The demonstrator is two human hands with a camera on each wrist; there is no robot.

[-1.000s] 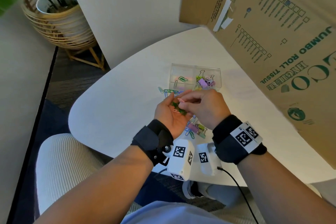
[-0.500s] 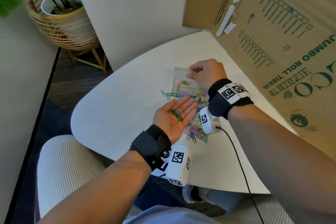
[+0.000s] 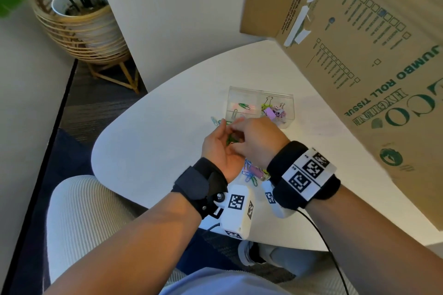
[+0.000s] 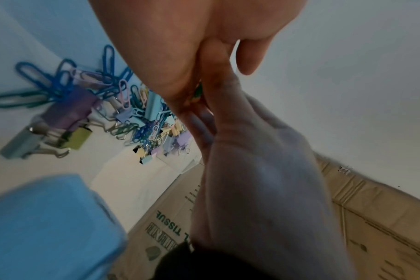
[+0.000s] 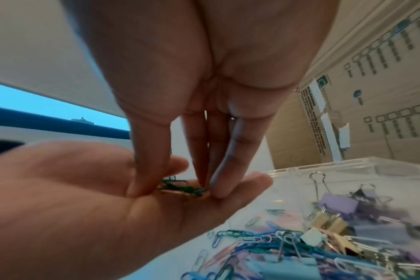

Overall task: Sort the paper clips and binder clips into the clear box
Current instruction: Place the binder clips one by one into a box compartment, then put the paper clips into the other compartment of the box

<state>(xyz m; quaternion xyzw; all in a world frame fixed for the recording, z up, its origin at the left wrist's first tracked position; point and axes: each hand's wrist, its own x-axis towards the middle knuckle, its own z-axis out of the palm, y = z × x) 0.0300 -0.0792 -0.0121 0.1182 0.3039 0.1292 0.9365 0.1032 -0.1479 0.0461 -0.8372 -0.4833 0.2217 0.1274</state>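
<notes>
My left hand [image 3: 219, 145] is held palm up over the white table [image 3: 153, 141], fingers relaxed, with a few green paper clips [image 5: 185, 188] lying on it. My right hand [image 3: 242, 133] reaches down into that palm, thumb and fingertips [image 5: 217, 189] pinching those clips. Just beyond the hands stands the clear box [image 3: 260, 93]. A few paper clips lie in its left compartment and binder clips [image 3: 273, 111] in its right. A mixed pile of clips [image 3: 253, 173] lies on the table under my wrists, largely hidden in the head view.
A big cardboard box [image 3: 374, 74] leans over the table's right side, close to the clear box. A potted plant in a wicker basket [image 3: 81, 29] stands on the floor at the back left. A white wall panel [image 3: 172, 19] rises behind the table.
Half a second ago my right hand was over the clear box's left compartment. It has come back to my left palm and taken hold of the green paper clips. The left hand barely moved.
</notes>
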